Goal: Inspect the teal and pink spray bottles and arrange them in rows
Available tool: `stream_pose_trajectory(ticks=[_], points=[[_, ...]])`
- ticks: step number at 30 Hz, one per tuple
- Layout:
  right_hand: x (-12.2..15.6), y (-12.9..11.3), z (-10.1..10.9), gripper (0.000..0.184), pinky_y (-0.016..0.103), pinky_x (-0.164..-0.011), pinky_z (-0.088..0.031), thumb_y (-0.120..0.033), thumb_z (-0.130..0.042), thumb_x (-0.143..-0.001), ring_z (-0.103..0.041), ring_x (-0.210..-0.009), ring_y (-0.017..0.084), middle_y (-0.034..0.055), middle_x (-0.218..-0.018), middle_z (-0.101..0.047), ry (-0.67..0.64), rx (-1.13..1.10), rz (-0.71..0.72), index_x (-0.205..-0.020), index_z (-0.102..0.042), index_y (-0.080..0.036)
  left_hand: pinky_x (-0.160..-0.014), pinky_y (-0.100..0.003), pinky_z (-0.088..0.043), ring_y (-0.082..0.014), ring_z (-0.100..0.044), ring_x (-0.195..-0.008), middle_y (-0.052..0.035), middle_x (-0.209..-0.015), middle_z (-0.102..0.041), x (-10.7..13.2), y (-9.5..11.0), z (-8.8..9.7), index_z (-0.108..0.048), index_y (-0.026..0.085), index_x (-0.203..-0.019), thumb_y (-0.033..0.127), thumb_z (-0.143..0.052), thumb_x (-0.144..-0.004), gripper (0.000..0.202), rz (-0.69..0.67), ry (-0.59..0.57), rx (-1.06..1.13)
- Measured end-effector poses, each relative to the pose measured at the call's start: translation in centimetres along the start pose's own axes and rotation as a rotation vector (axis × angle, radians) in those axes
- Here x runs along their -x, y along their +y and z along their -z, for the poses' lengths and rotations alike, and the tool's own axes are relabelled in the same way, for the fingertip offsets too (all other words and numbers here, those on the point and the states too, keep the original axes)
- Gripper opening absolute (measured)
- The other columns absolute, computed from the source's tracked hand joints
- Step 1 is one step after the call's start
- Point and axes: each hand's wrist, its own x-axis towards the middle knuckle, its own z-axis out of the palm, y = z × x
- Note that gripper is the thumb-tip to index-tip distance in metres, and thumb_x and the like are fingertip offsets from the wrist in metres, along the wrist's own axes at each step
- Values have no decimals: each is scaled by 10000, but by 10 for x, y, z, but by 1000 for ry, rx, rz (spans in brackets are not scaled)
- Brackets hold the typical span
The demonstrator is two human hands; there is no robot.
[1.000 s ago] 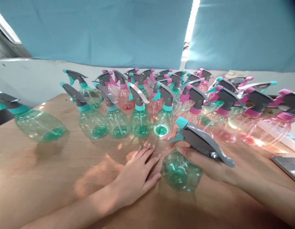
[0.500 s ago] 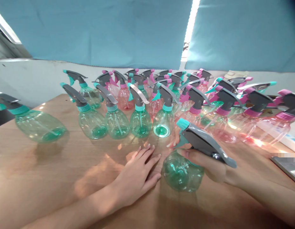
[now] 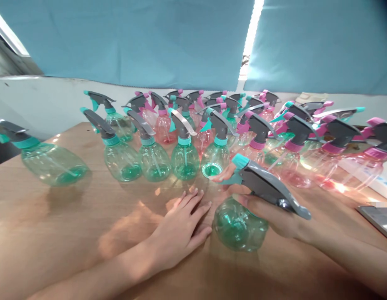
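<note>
My right hand (image 3: 268, 212) is wrapped around the neck of a clear green spray bottle (image 3: 240, 225) with a grey head and turquoise nozzle. The bottle's nozzle points left and away from me, and a finger reaches out at the turquoise trigger (image 3: 232, 179). Part of my grip is hidden behind the bottle. To the left of it, my left hand (image 3: 181, 229) lies flat on the wooden table (image 3: 96, 262), fingers stretched, holding nothing. Just beyond my fingertips stands a green spray bottle (image 3: 185, 162) in a row of similar ones.
Pink spray bottles (image 3: 295, 160) stand to the right and behind, mixed with green ones. Another green bottle (image 3: 52, 162) stands apart at the left. A dark flat device (image 3: 376, 221) lies at the right edge. Blue curtains (image 3: 149, 41) hang behind.
A finger of my right hand has come up from beside the bottle to the trigger, and the trigger sits at a different angle. My left hand has stayed put.
</note>
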Motion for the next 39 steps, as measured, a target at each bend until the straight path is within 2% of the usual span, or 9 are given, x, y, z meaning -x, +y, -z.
stream_pose_trajectory(ticks=[3,5,15,24,31,39], points=[[1,-2,0,223,294,-730,-570,-200,-523,-856,-668,-918,209,22,-973,-677,-57,-130,-40,-1045,-580,-303,-1119,-529,-298,-323,-238,-1429,-129,-1528,-346,0,0,0,-467,180,-1402,448,-441,-989,493,4,-13,-10],[2,-4,0,271,294,-769,-565,-190,-513,-862,-667,-941,202,24,-1038,-670,-54,-171,-44,-1098,-562,-312,-1126,-525,-286,-318,-234,-1431,-130,-1529,-343,0,1,1,-463,178,-1405,450,-433,-992,496,3,-19,-14],[-4,-16,-4,242,316,-700,-587,-197,-561,-754,-694,-796,204,38,-1057,-686,14,-152,-36,-972,-609,-292,-1123,-532,-288,-320,-231,-1432,-115,-1533,-339,1,-1,0,-447,200,-1417,454,-435,-991,496,0,-2,9],[-3,-13,-3,266,281,-677,-576,-163,-537,-778,-679,-765,173,38,-1039,-691,22,-112,0,-1011,-617,-264,-1130,-522,-278,-316,-219,-1436,-128,-1538,-325,0,1,3,-440,176,-1425,455,-418,-996,512,9,-36,-14],[-1,-11,-3,294,271,-688,-575,-152,-527,-795,-688,-796,170,37,-1112,-680,-3,-121,-7,-1050,-623,-265,-1133,-514,-274,-319,-216,-1436,-132,-1540,-318,0,1,2,-437,170,-1428,456,-415,-997,517,7,-33,-16],[-3,-14,-3,272,270,-653,-562,-162,-522,-772,-680,-755,167,56,-1062,-688,17,-113,-5,-1019,-617,-227,-1135,-520,-271,-314,-223,-1435,-130,-1536,-328,0,0,1,-444,174,-1422,462,-414,-996,515,4,-28,-19]])
